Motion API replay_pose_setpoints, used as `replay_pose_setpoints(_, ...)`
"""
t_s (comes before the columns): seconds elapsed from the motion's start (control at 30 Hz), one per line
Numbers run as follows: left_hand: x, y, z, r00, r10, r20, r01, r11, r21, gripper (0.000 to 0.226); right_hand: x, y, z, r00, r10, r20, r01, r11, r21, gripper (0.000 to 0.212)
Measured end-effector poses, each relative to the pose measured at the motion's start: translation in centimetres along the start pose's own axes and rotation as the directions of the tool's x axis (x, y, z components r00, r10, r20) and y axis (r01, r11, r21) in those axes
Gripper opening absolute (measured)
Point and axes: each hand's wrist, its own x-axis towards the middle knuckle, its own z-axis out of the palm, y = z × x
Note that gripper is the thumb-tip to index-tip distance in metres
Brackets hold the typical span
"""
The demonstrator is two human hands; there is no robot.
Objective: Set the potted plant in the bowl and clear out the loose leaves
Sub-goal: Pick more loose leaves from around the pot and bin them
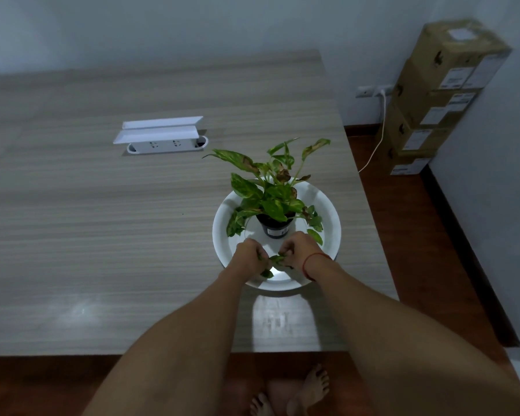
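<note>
On the grey wood-grain table [102, 205], the black-potted leafy plant [275, 226] already sits in the round white bowl [330, 223], and my left hand [251, 255] and right hand [297, 250] pinch loose green leaves [275, 259].

Greens and browns against white and grey

Green leaves mottled yellow and edged brown on the potted plant [270, 193], in a black pot with a white label; plain white bowl [327, 211]; dark green loose leaves [275, 259]; pale grey-brown striped wood grain on the table [102, 220]; red thread on the right wrist; brown cardboard boxes [433, 94] with white labels; reddish-brown floor.
</note>
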Motion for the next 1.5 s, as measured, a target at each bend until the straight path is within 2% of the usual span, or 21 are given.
replay_pose_setpoints(0.2,-0.4,-0.9,-0.1,0.996,-0.080,-0.046,0.077,0.995,-0.069,0.028,-0.5,0.6,-0.2,0.999,0.025,-0.032,-0.025,1.000,0.015,0.015)
replay_pose_setpoints(0.27,-0.4,-1.0,-0.1,0.994,-0.098,-0.057,0.095,0.994,-0.057,0.019,-0.6,0.6,-0.2,0.999,0.035,-0.034,-0.034,0.999,0.022,0.015)
replay_pose_setpoints(0.4,-0.6,-0.3,0.0,0.998,-0.063,-0.003,0.064,0.995,0.078,0.015,-0.8,0.6,0.6,0.995,0.096,-0.023,-0.096,0.995,0.005,0.014)
replay_pose_setpoints(0.47,-0.8,0.0,0.1,0.998,-0.025,0.051,0.015,0.984,0.180,0.005,-1.0,0.8,1.1,0.993,0.118,-0.013,-0.119,0.993,-0.023,0.013)
replay_pose_setpoints(0.53,-0.6,0.0,0.5,0.997,0.009,0.073,-0.027,0.966,0.257,0.023,-1.0,1.1,1.4,0.992,0.123,-0.020,-0.123,0.992,-0.031,0.011)
replay_pose_setpoints(0.63,-0.7,0.1,0.6,0.993,0.055,0.104,-0.085,0.947,0.310,0.013,-0.7,1.5,1.6,0.994,0.110,0.012,-0.109,0.993,-0.043,0.019)
replay_pose_setpoints(0.77,-0.5,-0.3,0.6,0.985,0.123,0.125,-0.155,0.945,0.287,0.014,-1.0,1.4,1.7,0.997,0.080,0.019,-0.079,0.995,-0.060,0.025)
replay_pose_setpoints(0.9,-0.3,-0.2,0.7,0.975,0.162,0.155,-0.199,0.943,0.266,0.023,-1.1,1.5,1.5,1.000,0.030,0.004,-0.030,0.998,-0.053,0.018)
replay_pose_setpoints(1.0,-0.2,-0.4,0.8,0.971,0.182,0.152,-0.217,0.940,0.262,0.028,-1.0,1.7,1.5,1.000,0.006,0.010,-0.006,0.999,-0.045,0.025)
replay_pose_setpoints(1.17,-0.2,-0.9,0.8,0.967,0.204,0.151,-0.233,0.949,0.213,0.019,-0.8,1.9,1.4,1.000,0.014,0.028,-0.013,0.999,-0.042,0.026)
replay_pose_setpoints(1.27,-0.1,-0.9,0.9,0.963,0.212,0.166,-0.243,0.950,0.195,0.013,-0.4,2.0,1.5,0.999,0.023,0.029,-0.022,0.999,-0.042,0.040)
replay_pose_setpoints(1.4,-0.2,-0.7,0.6,0.968,0.165,0.189,-0.197,0.966,0.168,0.010,-0.1,2.1,1.4,0.998,0.059,0.029,-0.059,0.998,-0.010,0.044)
replay_pose_setpoints(1.5,0.1,-0.5,0.1,0.984,0.103,0.142,-0.113,0.992,0.065,0.027,-0.5,1.8,0.8,0.996,0.088,0.000,-0.088,0.991,0.104,0.042)
